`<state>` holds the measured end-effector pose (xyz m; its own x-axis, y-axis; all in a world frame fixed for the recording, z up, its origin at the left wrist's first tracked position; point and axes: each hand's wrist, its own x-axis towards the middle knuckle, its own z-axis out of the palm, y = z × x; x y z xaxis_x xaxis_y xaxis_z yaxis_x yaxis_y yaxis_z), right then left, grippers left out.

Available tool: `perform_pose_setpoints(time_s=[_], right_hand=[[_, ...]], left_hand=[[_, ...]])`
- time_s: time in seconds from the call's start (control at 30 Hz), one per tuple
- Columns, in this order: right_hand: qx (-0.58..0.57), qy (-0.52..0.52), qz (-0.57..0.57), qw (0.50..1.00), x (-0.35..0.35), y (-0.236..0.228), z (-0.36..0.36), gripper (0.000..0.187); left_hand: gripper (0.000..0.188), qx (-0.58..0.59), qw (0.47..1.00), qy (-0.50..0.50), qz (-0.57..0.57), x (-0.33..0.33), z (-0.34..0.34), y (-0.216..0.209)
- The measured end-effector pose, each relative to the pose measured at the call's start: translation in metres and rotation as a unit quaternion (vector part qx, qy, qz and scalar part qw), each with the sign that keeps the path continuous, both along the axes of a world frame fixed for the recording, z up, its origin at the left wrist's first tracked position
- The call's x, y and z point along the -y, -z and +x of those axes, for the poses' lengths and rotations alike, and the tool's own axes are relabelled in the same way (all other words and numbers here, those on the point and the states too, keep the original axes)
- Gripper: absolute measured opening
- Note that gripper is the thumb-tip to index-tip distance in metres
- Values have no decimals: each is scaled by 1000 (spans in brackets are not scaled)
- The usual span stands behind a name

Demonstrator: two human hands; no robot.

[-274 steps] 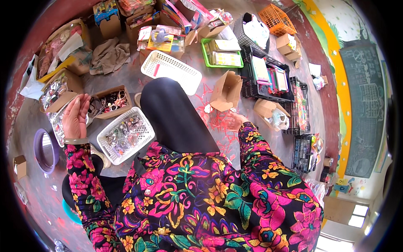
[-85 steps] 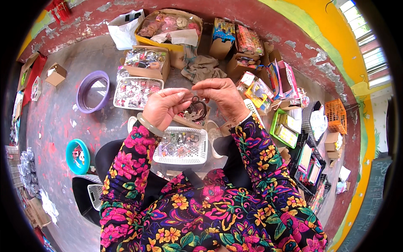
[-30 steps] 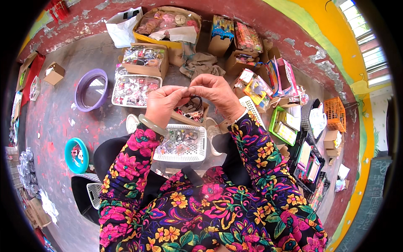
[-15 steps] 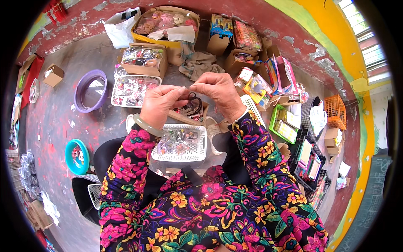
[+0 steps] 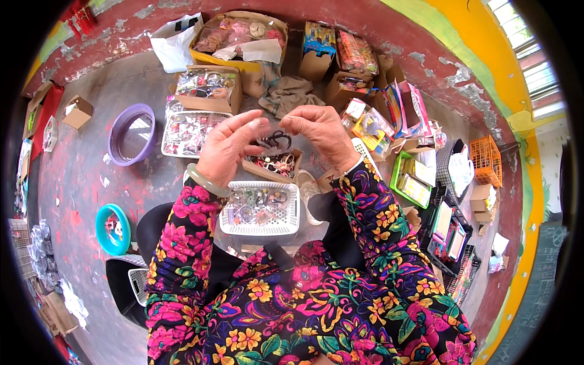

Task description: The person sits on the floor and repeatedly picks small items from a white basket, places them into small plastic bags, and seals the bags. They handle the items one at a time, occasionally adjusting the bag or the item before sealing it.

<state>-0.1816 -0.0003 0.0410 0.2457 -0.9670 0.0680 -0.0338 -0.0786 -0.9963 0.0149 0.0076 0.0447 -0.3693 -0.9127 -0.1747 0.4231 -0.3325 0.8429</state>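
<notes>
– Two items first: state of the fingers, and position of the piece?
– Left hand (image 5: 230, 146): opened out, thumb standing apart from forefinger. Right hand (image 5: 322, 134): thumb and fingertips pinched, a dark looped band (image 5: 278, 141) apparently hanging from them; blur prevents certainty. The band is between the hands, over the far part of a cardboard box (image 5: 261, 171) of coloured bands. Height cannot be told.
– What has changed?
– Half a second ago the fingertips nearly met; now a gap separates them. Judged meaning: the left has released, and the right alone carries the band.
– Edges and room for moving?
– Near side: the box wall, then a white perforated basket (image 5: 258, 229) of clear packets. Right: a pale shoe (image 5: 311, 201) beside that basket, and another basket's white edge (image 5: 368, 152) by the right wrist. Left: a packet-filled basket (image 5: 173, 154) near the left hand; the widest stretch of floor (image 5: 76, 170) lies beyond the purple basin (image 5: 113, 143).
</notes>
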Motion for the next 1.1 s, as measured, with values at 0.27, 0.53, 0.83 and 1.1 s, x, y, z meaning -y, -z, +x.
perform_pose_setpoints(time_s=[0.27,0.53,0.83,1.1], right_hand=[[-165,-47,-251,953,2,7,9,13],[-138,-38,-200,969,-4,1,10,14],[-8,5,-71,997,-6,1,7,15],[193,115,5,974,12,8,-19,11]], left_hand=[[19,323,875,-22,-360,9,-1,23],[14,194,959,60,-196,9,7,21],[12,202,972,44,-109,5,11,6],[10,65,997,25,-13,8,17,13]])
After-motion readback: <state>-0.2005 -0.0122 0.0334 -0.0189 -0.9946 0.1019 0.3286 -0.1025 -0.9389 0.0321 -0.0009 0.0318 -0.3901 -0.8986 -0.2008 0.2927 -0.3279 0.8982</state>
